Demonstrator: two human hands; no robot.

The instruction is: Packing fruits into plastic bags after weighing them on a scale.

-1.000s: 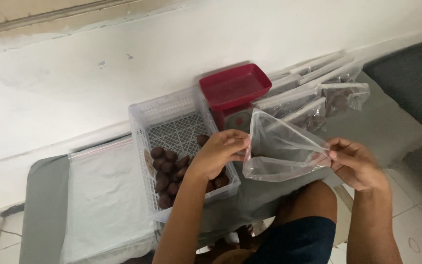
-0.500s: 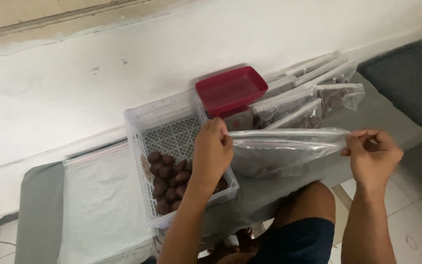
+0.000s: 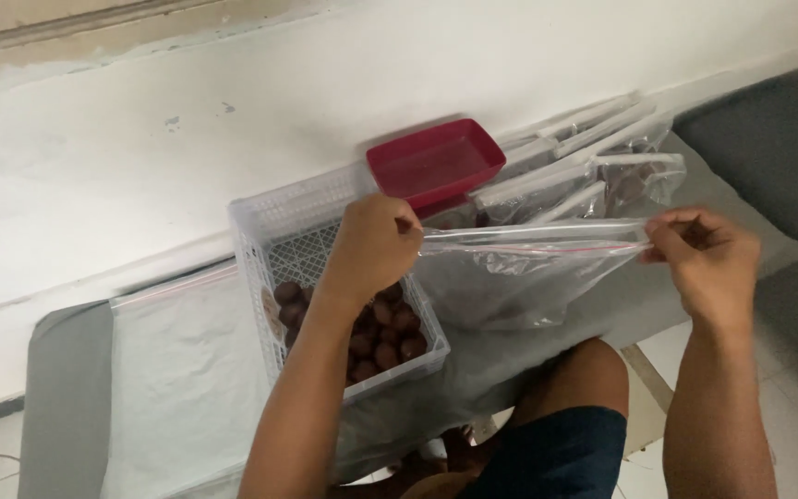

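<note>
At the far left the grey worktop (image 3: pixel 66 407) shows bare at its edge, and over it lies a large flat clear sheet (image 3: pixel 182 370), a plastic bag with a thin red strip along its top. Next comes a white slatted basket (image 3: pixel 274 226) holding dark brown round fruits (image 3: pixel 380 337) heaped toward its near end.

My left hand (image 3: pixel 371 249) hangs over the basket, clenched on the left end of a clear zip bag (image 3: pixel 519 277), pinching its top edge. The bag is stretched taut between my hands, in the air above the worktop and just right of the basket; its top runs as a straight band with a fine red line, and its body sags below, wrinkled and see-through. I cannot tell whether anything is inside.

Behind the bag a red rectangular tray (image 3: pixel 436 162) sits tilted, its left part resting on the basket's far corner. To its right, filled clear bags (image 3: pixel 602 171) with white zip strips lie stacked against the wall (image 3: pixel 233 111), which is white and scuffed.

My right hand (image 3: pixel 704 259) pinches the bag's right end between thumb and fingers. Below, my knee and dark shorts show, with pale floor tiles (image 3: pixel 667 360) beside.
</note>
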